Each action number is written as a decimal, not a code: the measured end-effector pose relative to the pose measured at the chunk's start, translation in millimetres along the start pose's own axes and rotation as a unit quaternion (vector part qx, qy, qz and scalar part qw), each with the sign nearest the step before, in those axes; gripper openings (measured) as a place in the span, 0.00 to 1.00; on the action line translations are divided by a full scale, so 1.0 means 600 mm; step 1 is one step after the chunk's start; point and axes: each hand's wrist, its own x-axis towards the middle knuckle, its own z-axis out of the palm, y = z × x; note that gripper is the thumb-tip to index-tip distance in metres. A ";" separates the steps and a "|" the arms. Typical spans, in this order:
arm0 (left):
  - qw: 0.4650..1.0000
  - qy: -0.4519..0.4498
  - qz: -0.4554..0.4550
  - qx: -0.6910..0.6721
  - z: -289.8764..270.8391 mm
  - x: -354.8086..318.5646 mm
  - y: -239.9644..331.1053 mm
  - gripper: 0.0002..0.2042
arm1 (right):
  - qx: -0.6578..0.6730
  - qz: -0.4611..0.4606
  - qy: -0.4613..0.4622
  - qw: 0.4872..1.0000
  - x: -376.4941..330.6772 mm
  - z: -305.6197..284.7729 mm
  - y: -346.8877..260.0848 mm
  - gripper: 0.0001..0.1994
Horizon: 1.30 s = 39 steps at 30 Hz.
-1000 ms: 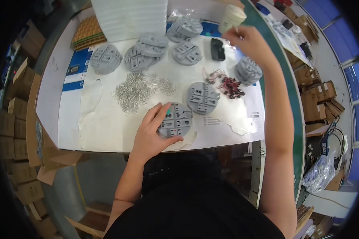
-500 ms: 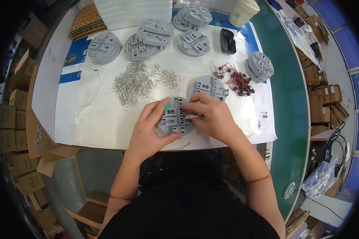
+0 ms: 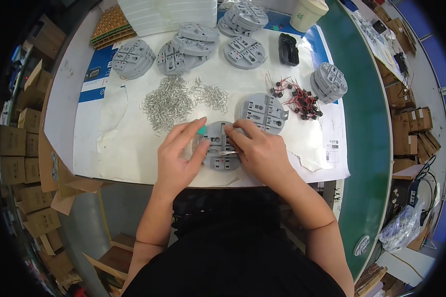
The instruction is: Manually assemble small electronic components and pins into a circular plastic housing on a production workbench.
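Holding the grey round plate [image 3: 222, 146] flat on the table [image 3: 134, 143], we clamp our left hand [image 3: 179, 156] fingers on its rim, while our right hand [image 3: 259, 151] fingers pinch a small metal clip [image 3: 228, 153] and should press it straight into the slot.

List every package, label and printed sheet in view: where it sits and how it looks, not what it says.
Cardboard boxes: stacked left of the table, brown, rectangular.
More cardboard boxes: right of the green strip, brown.
Blue printed sheet: table's left part, blue and white.
White sticker label: paper's right edge, small, black print.
Round sticker: green strip, lower right, pale.
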 end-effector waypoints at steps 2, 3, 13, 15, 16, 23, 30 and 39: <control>1.000 0.007 0.021 0.009 -0.001 0.012 0.000 0.23 | -0.011 -0.006 0.001 1.000 -0.006 0.004 0.000 0.13; 0.999 0.011 0.031 0.014 -0.002 0.017 0.001 0.21 | -0.023 -0.012 0.001 1.000 -0.009 0.006 0.000 0.13; 0.991 -0.119 0.050 0.046 -0.002 0.074 0.031 0.14 | 0.050 0.004 0.038 0.998 -0.054 0.007 -0.042 0.18; 0.985 -0.151 0.053 0.064 0.003 0.083 0.029 0.13 | 0.040 0.002 0.038 0.998 -0.056 0.007 -0.041 0.18; 0.985 -0.154 0.054 0.065 0.003 0.087 0.030 0.13 | 0.036 0.001 0.038 0.999 -0.056 0.007 -0.040 0.18; 0.961 -0.272 0.041 0.040 -0.022 0.118 0.041 0.13 | 0.034 0.000 0.044 0.998 -0.060 0.015 -0.039 0.17; 0.945 -0.308 0.083 0.072 -0.006 0.138 0.021 0.13 | 0.026 0.009 0.035 0.999 -0.066 0.014 -0.041 0.16; 0.949 -0.273 0.056 0.149 0.005 0.107 0.031 0.16 | 0.107 0.154 0.118 0.975 -0.046 -0.073 0.046 0.10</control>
